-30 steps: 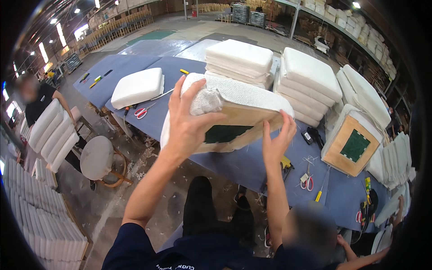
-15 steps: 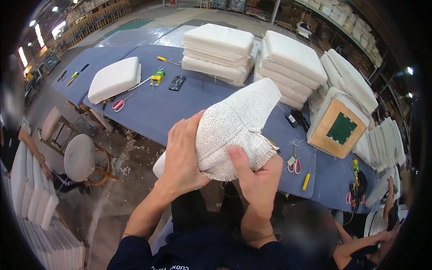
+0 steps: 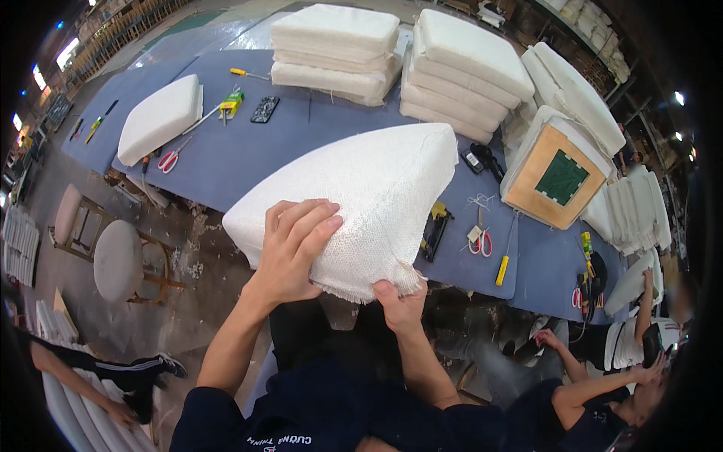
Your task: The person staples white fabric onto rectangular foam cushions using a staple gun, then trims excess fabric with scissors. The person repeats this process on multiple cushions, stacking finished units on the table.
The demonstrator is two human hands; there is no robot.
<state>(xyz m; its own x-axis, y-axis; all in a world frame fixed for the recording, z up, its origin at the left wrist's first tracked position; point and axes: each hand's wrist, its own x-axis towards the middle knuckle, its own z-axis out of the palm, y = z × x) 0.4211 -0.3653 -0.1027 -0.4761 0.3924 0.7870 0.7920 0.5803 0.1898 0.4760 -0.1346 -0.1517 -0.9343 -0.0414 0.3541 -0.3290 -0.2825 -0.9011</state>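
A white fabric-covered seat cushion (image 3: 369, 181) is held up tilted in front of me, at the near edge of the blue table. My left hand (image 3: 290, 252) is closed on its near side, fingers over the woven cover and thumb low by the frayed edge. At the near right corner, my right hand (image 3: 403, 305) pinches the fringed fabric, its thumb on top; the other fingers are mostly hidden beneath. Just right of the cushion lies a black and yellow tool (image 3: 435, 230), perhaps a staple gun, partly covered by it.
Stacked cushions (image 3: 335, 56) stand at the back of the table (image 3: 218, 162). Red-handled scissors (image 3: 480, 239) and a yellow-handled screwdriver (image 3: 502, 270) lie at right, near a wood-bottomed cushion (image 3: 556, 177). A phone (image 3: 265, 109) lies at back left. Other people work at both sides.
The cushion has turned so its broad face shows, and its far end has swung left. My right hand has moved down and left to the corner. The black and yellow tool now shows more.
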